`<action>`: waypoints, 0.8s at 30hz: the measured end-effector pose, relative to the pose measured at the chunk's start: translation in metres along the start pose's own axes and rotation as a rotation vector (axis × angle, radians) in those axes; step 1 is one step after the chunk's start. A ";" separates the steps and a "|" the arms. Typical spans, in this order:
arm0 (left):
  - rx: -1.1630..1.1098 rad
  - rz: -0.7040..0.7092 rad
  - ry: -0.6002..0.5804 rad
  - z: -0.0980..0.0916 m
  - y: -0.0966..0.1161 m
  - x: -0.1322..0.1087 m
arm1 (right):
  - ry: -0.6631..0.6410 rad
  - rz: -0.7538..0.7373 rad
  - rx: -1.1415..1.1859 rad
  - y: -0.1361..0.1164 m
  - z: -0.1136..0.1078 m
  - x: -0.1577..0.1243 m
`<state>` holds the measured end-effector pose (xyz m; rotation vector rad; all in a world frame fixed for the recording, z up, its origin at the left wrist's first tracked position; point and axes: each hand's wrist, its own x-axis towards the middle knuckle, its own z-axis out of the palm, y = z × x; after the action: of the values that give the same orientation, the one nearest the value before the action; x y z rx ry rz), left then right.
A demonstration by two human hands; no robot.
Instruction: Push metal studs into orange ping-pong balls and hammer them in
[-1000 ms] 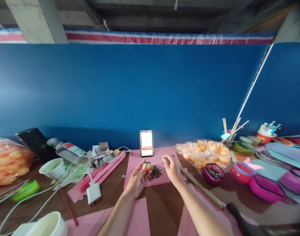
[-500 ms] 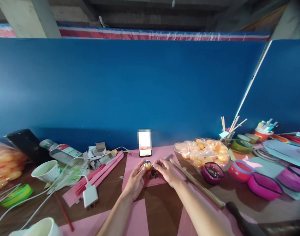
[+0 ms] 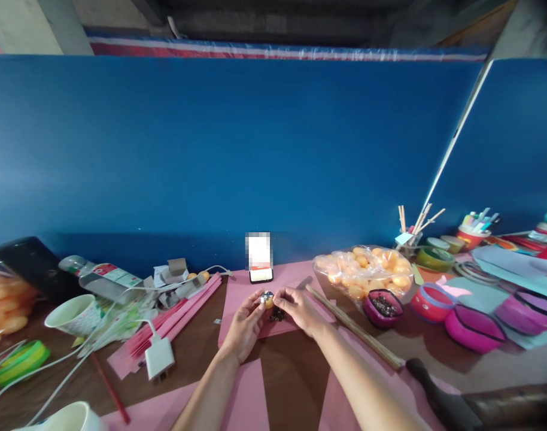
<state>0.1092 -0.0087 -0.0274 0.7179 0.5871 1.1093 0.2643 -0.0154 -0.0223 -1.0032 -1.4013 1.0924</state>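
Observation:
Between the fingertips of my left hand is a small orange-yellow ball with shiny silver pieces on its upper side. My right hand has its thumb and forefinger pinched together against the right side of the ball; whatever they hold is too small to make out. Just below the fingertips, a little heap of dark small pieces lies on a pink sheet. Behind the hands a phone stands upright, its screen blurred out.
On the right are a clear bag of orange balls, a purple bowl of dark bits, a wooden stick and a dark-handled tool. To the left lie a white charger, cables, pink strips and a paper cup.
My right fingertips have come in closer to the ball, and the silver covers more of its visible top. The whole view has shifted slightly.

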 end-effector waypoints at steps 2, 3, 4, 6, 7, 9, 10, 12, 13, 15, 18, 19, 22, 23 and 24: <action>0.009 0.010 -0.001 0.000 0.000 0.000 | 0.002 -0.011 0.016 0.001 0.000 0.000; 0.014 0.013 0.000 0.000 0.001 0.000 | 0.002 -0.015 0.018 0.002 0.000 0.000; 0.018 0.014 0.001 0.000 0.000 0.000 | 0.000 -0.018 0.017 0.002 0.000 0.001; 0.025 0.014 0.004 -0.001 0.000 0.000 | -0.010 -0.021 0.011 0.003 -0.001 0.001; 0.029 0.015 0.005 -0.001 -0.001 0.000 | -0.014 -0.019 0.005 0.003 -0.001 0.001; 0.034 0.016 0.004 -0.001 -0.001 0.000 | -0.017 -0.008 -0.013 0.003 -0.001 0.001; 0.035 0.014 0.001 -0.001 -0.001 0.000 | -0.015 -0.001 -0.023 0.003 -0.001 0.000; 0.035 0.008 -0.004 -0.001 -0.001 -0.001 | -0.012 0.013 -0.040 0.003 0.000 0.000; 0.035 0.006 -0.007 -0.001 -0.001 -0.001 | -0.012 0.017 -0.041 0.003 0.000 0.000; 0.034 0.009 -0.009 -0.002 -0.001 -0.001 | -0.016 0.016 -0.030 0.003 0.000 0.000; 0.043 0.014 -0.010 -0.003 -0.001 0.000 | -0.024 0.012 0.006 0.002 -0.001 -0.001; 0.046 0.014 -0.010 -0.003 -0.001 0.000 | -0.027 0.013 0.014 0.002 -0.001 -0.001; 0.048 0.019 -0.011 -0.003 -0.002 0.001 | -0.043 0.023 0.012 0.001 -0.001 -0.001; 0.050 0.021 -0.013 -0.003 -0.002 0.000 | -0.046 0.027 0.005 0.001 -0.002 -0.001; 0.052 0.022 -0.015 -0.003 -0.002 0.000 | -0.046 0.031 -0.002 0.001 -0.002 -0.001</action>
<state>0.1079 -0.0083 -0.0311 0.7782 0.5986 1.1111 0.2661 -0.0161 -0.0231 -1.0098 -1.4284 1.1440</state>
